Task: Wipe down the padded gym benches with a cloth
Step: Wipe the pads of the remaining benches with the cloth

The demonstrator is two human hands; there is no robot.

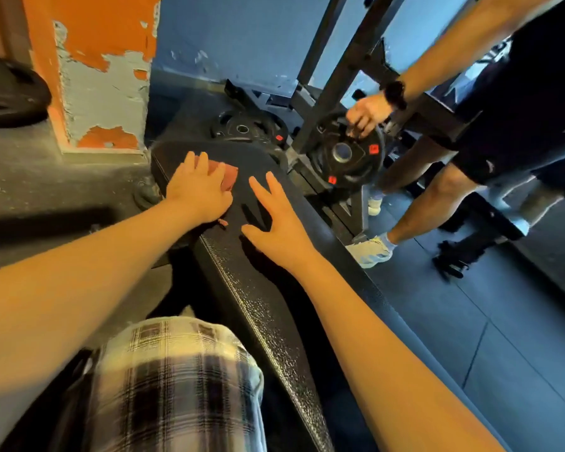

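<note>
Presses reddish cloth (230, 176) flat onto far left end of black padded table (258, 288) with left hand (198, 192), fingers (203, 162) straight and close together; holds right hand (278, 231) just right of cloth, apart from it, fingers (272, 185) spread, gripping nothing, contact with table not determinable.

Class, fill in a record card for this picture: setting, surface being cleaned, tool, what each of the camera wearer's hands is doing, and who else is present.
Setting: gym, beside an orange pillar with peeling paint
Surface: black padded bench
Tool: reddish cloth, lying on the bench
Left hand: presses flat on the cloth
Right hand: open, fingers spread over the bench; contact unclear
Also present: second person, standing to the right, gripping a weight plate
</note>
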